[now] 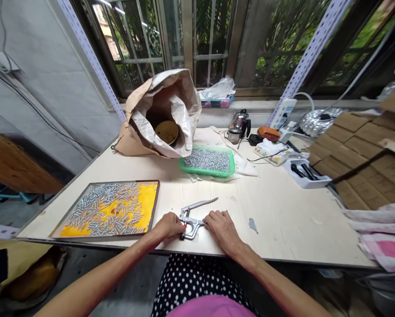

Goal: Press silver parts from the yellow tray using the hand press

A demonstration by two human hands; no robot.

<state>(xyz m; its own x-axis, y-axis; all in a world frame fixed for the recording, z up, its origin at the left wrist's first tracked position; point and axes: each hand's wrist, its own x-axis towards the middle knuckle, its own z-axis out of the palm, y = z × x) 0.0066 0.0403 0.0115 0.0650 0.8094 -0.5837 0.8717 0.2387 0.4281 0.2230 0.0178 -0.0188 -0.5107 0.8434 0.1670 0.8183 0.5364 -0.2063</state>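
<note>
A small metal hand press with a long lever stands near the front edge of the pale wooden table. My left hand is closed with its fingertips pinched at the left side of the press's jaw; what it holds is too small to make out. From the right, my right hand rests on the table with fingers curled, fingertips touching the press's base. To the left lies a yellow tray covered with several small metal pins. Behind the press sits a green basket full of the same pins.
A crumpled paper sack with a round tin inside stands at the back. A kettle, power strip and small items crowd the back right. Folded cardboard boxes and striped cloth fill the right side.
</note>
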